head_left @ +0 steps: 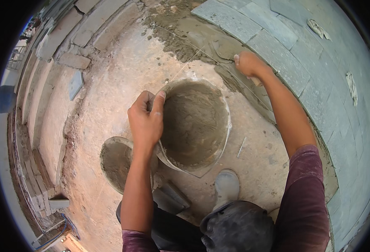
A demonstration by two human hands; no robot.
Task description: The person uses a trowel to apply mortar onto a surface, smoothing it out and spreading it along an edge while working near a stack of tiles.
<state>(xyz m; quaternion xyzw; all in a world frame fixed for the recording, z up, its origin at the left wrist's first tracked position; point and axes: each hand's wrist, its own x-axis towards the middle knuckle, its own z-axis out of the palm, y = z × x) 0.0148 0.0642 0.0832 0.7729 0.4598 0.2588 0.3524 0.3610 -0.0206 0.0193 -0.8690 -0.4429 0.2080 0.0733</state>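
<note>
My left hand (146, 119) is closed on the left rim of a large round bucket (226, 136), thumb on top. Wet grey mortar (193, 122) coats the inside of the bucket and fills part of it. My right hand (253, 66) is wrapped around the pale wooden handle of a trowel (257, 81), at the edge of the slabs. The trowel's blade appears smeared with mortar and blends into the mortar bed (189, 27) beneath it. A thin string (181, 38) runs over that bed, passing close to my right hand.
Grey stone slabs (279, 52) cover the right side, with two crumpled gloves (318, 29) on them. A smaller mortar-stained bucket (104, 161) stands left of my forearm, beside dark stone pieces (172, 197). Stone steps (38, 96) rise at left. A thin metal rod (241, 147) lies nearby.
</note>
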